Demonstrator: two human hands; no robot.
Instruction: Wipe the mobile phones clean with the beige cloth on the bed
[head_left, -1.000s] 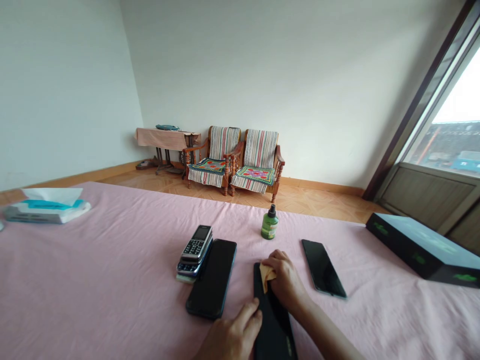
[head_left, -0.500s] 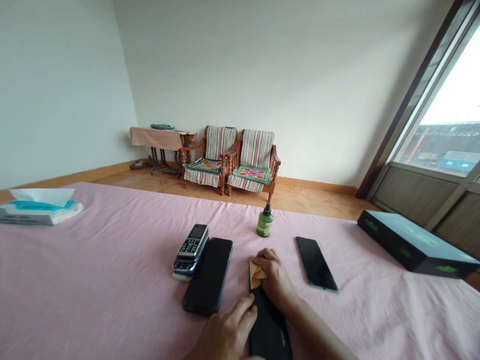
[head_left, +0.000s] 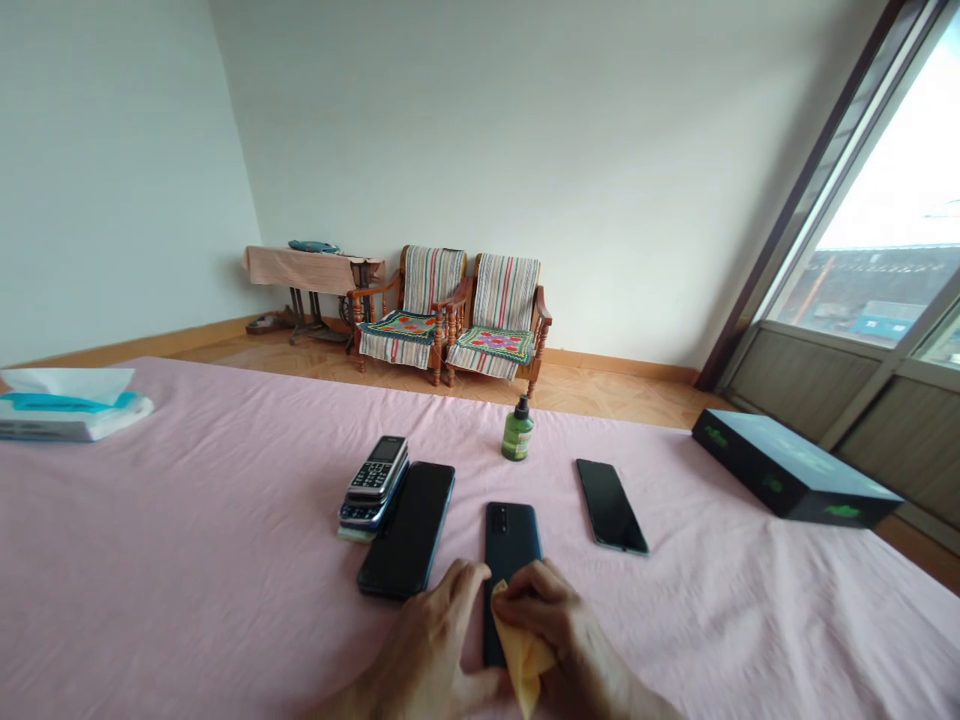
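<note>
A dark blue smartphone (head_left: pixel 514 530) lies back side up on the pink cloth, its camera block at the far end. My left hand (head_left: pixel 424 640) grips its left edge, with the fingers along the side and the thumb by the near end. In my right hand (head_left: pixel 562 620) a yellow cleaning cloth (head_left: pixel 523 650) is bunched and pressed on the lower part of the phone's back. Left of it lies a black smartphone (head_left: pixel 409 530), against a small stack with a keypad phone (head_left: pixel 379 467) on top. Another black smartphone (head_left: pixel 611 505) rests to the right.
A green spray bottle (head_left: pixel 517 430) stands beyond the phones on the pink tablecloth (head_left: pixel 225 520). At the right is a black box (head_left: pixel 795 468), at the far left a tissue pack (head_left: pixel 71 405). Two wooden armchairs (head_left: pixel 495 310) stand by the wall.
My right hand has drawn the yellow cloth from the phone's far end toward me, uncovering the camera block. My left hand has shifted slightly left along the edge. The view has moved a little.
</note>
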